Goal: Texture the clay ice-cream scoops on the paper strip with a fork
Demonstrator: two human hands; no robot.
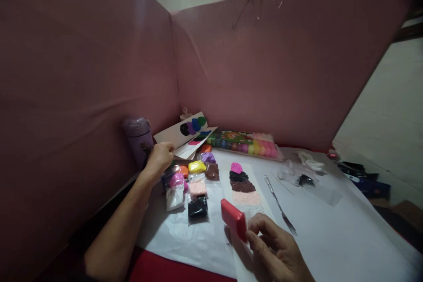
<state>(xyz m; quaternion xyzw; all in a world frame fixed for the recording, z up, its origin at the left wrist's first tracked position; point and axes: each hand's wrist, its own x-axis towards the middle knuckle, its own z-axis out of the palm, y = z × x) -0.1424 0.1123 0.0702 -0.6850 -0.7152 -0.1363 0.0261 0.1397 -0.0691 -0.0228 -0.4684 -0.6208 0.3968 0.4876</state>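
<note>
My right hand (272, 244) pinches one end of a red clay packet (233, 218), lifting it above the near part of a white paper strip (257, 174). On that strip lie textured patches of pink, black, brown, peach and white clay. My left hand (161, 157) is closed at the far left, beside painted-looking cards (175, 139); whatever its fingers hold, if anything, is hidden. Just right of and below it, small clear bags of clay are grouped, among them a yellow packet (197, 167), a brown packet (212, 171), a peach packet (197, 188) and a black packet (197, 207).
A metal fork (280, 206) lies right of the strip. Farther right are clear plastic wrappers (325, 191) with a black piece. A long pack of coloured clay (246, 143) rests against the back pink partition (264, 75). A purple cylindrical container (139, 141) stands at left.
</note>
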